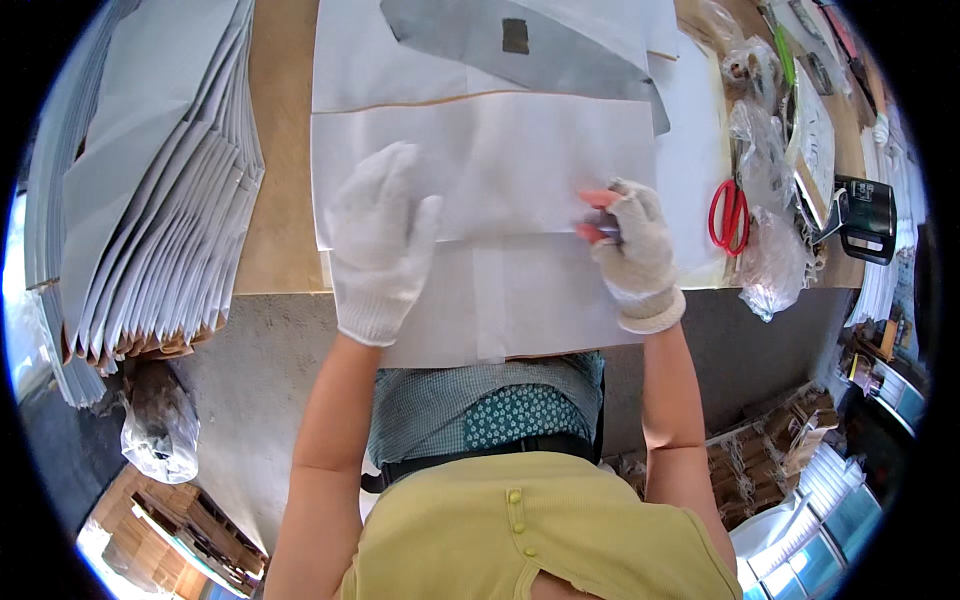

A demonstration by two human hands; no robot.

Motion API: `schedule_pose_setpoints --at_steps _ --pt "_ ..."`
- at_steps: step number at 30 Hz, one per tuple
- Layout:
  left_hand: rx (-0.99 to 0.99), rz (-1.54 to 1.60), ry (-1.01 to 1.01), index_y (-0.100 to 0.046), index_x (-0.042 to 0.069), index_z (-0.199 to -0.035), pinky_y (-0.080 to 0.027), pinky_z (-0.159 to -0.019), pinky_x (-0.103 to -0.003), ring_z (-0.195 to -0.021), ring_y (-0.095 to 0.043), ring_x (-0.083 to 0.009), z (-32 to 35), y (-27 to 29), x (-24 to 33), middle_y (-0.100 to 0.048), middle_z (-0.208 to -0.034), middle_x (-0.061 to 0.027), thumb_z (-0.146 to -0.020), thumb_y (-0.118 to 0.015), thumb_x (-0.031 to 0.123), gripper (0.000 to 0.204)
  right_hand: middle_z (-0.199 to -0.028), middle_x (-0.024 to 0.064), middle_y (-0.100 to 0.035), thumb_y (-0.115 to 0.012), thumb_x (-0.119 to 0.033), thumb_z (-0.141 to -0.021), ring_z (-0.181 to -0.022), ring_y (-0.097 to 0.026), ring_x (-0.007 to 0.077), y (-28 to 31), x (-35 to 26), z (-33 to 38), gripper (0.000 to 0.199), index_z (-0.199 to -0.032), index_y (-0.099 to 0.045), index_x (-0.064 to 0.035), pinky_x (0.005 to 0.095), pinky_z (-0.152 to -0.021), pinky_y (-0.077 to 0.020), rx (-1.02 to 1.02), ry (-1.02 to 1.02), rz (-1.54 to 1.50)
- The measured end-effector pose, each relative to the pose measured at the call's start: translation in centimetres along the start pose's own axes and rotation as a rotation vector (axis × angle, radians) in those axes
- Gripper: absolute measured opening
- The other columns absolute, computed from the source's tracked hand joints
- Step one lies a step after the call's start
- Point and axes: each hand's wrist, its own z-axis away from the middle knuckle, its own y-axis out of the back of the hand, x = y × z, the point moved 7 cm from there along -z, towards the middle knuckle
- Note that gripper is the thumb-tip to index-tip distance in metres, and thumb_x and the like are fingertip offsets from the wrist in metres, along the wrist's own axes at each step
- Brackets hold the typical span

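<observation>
My left hand [385, 240], in a white knit glove, lies flat with its fingers stretched out on the left part of a large white paper sheet [490, 170]. The sheet has a brown edge along its far side and a crosswise fold line, and its near part hangs over the table edge towards my lap. Over the sheet's right side is my right hand [635, 245], in a white glove that leaves the thumb and one finger bare. Those fingertips are bent and smeared by motion, a small dark patch between them; whether they hold anything is unclear.
A fanned stack of folded white paper [170, 210] stands at the left. Grey sheeting [470, 35] lies at the far side. At the right are red-handled scissors [729, 217], crumpled clear plastic bags [775, 250] and a black mug-like container [868, 220]. The brown tabletop [283, 150] ends near my waist.
</observation>
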Motion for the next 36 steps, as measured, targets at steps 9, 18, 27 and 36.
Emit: schedule_pose_setpoints --at_steps 9,18,27,36 --pt "0.109 0.262 0.600 -0.049 0.002 -0.152 -0.052 -0.107 -0.043 -0.128 -0.060 -0.0279 4.3 5.4 -6.2 -0.058 -0.142 -0.0181 -0.090 -0.080 0.014 0.071 -0.084 0.0012 -0.068 -0.055 0.001 -0.097 -0.075 -0.058 0.0059 6.9 4.8 -1.8 0.017 -0.102 -0.072 0.0038 0.0225 -0.068 -0.0499 0.340 -0.366 -0.238" --pt "0.190 0.489 0.588 -0.071 0.001 -0.102 -0.051 -0.081 -0.025 -0.085 -0.061 -0.0073 -1.3 10.3 -4.6 -0.071 -0.093 -0.0015 -0.098 -0.072 0.006 0.006 -0.089 0.0033 -0.070 -0.061 -0.014 -0.108 -0.077 -0.063 0.0100 7.6 8.7 -0.8 0.018 -0.107 -0.071 -0.0001 0.0258 -0.071 -0.0519 0.509 -0.315 -0.857" --pt "0.521 0.444 -0.064 -0.068 0.007 -0.096 -0.037 -0.059 -0.019 -0.067 -0.046 -0.0033 -11.1 22.4 4.9 -0.054 -0.076 0.0043 -0.105 -0.065 0.023 0.019 -0.089 0.0014 -0.068 -0.057 -0.011 -0.107 -0.079 -0.062 0.0075 10.8 7.8 -0.1 0.017 -0.108 -0.070 0.0001 0.0253 -0.074 -0.0542 0.518 -0.278 -0.788" --pt "0.575 0.607 -0.252 -0.067 0.002 -0.106 -0.051 -0.079 -0.025 -0.087 -0.060 -0.0109 -16.7 32.0 12.0 -0.067 -0.095 -0.0049 -0.104 -0.069 0.026 0.024 -0.088 0.0031 -0.068 -0.057 -0.009 -0.107 -0.076 -0.063 0.0088 13.1 6.2 -1.6 0.014 -0.108 -0.068 0.0005 0.0253 -0.070 -0.0539 0.548 -0.192 -0.870"
